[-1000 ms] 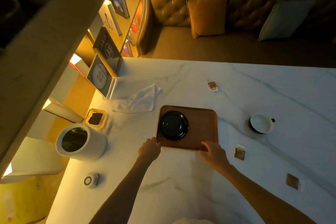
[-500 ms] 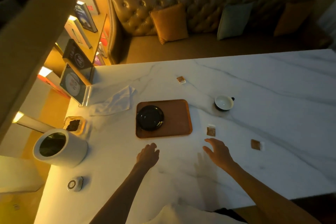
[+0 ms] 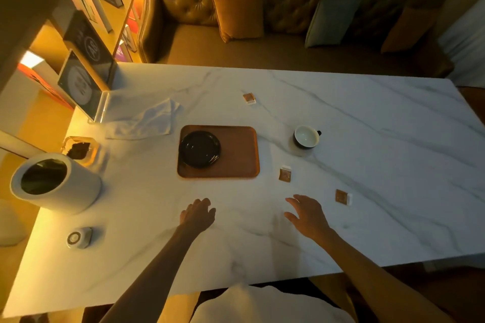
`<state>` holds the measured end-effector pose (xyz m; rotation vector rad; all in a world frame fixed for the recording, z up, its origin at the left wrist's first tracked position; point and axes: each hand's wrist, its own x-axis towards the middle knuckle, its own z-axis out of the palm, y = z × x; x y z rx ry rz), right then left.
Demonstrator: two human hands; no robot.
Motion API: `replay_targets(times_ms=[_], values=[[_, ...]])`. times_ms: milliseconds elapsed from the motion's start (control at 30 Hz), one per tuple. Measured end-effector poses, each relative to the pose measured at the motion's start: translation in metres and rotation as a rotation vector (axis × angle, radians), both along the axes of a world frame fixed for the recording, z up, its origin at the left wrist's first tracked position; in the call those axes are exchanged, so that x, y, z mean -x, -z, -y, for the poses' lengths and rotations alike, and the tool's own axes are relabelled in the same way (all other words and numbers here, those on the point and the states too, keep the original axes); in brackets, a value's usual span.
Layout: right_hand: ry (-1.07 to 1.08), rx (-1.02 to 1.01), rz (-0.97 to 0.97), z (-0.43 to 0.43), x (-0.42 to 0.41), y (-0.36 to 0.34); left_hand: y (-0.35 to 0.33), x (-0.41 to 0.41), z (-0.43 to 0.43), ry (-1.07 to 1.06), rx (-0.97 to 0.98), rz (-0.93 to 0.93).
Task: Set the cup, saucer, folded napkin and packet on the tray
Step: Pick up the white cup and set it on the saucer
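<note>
Fingers (image 3: 203,203) of your left hand (image 3: 198,215) are loosely spread and hold nothing; those of your right hand (image 3: 307,215) are spread wider, also empty, both hovering over the bare desk (image 3: 367,165) between its near edge and the tray (image 3: 236,152).

Your wooden tray lies near the middle of the desk, long axis running parallel to the near edge. The black saucer (image 3: 199,149) already sits on the tray's left half, which leaves the right half free, probably for the napkin and packet.

Your cup (image 3: 305,136) stands upright off the tray's right side, apart from it, handle pointing toward the desk's right end. The white napkin (image 3: 147,120) lies rumpled, not folded, toward the far-left corner, beside an acrylic sign stand (image 3: 86,92).

Three small packets lie loose: one (image 3: 284,174) just off the tray's near-right corner, long axis roughly toward you; another (image 3: 342,196) close beside your right hand; a third (image 3: 248,98) beyond the tray toward the far edge. Your right hand seems best placed for either near packet or the cup.
</note>
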<state>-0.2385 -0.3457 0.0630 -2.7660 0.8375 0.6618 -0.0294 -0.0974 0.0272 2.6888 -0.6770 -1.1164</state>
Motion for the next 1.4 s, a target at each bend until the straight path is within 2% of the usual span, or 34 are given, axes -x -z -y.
replay_targets(times_ms=[300, 567, 667, 867, 967, 1067, 1167, 1233, 1300, 1400], values=[[0.066, -0.05, 0.07, 0.044, -0.002, -0.006, -0.004, -0.015, 0.049, -0.008, 0.001, -0.049], [0.317, -0.234, 0.122, 0.115, -0.016, -0.004, -0.022, -0.009, 0.139, 0.052, 0.059, -0.091], [0.487, -0.401, 0.141, 0.152, -0.034, 0.002, -0.032, -0.011, 0.176, 0.117, 0.026, -0.098], [0.929, -0.644, 0.42, 0.216, -0.087, 0.025, -0.051, -0.022, 0.268, 0.095, 0.02, -0.114], [1.05, -0.722, 0.52, 0.234, -0.102, 0.043, -0.053, -0.022, 0.324, 0.017, 0.075, -0.102], [1.077, -0.838, 0.554, 0.247, -0.11, 0.063, -0.042, -0.022, 0.385, 0.055, 0.104, -0.115], [1.056, -0.959, 0.687, 0.252, -0.111, 0.065, -0.028, -0.019, 0.431, 0.098, 0.142, -0.114], [0.982, -0.917, 0.748, 0.254, -0.109, 0.067, -0.017, -0.019, 0.45, 0.057, 0.151, -0.111], [0.944, -0.881, 0.684, 0.255, -0.106, 0.072, -0.004, -0.02, 0.461, 0.031, 0.136, -0.13], [1.008, -0.781, 0.59, 0.252, -0.105, 0.083, 0.011, -0.02, 0.464, -0.003, 0.105, -0.18]])
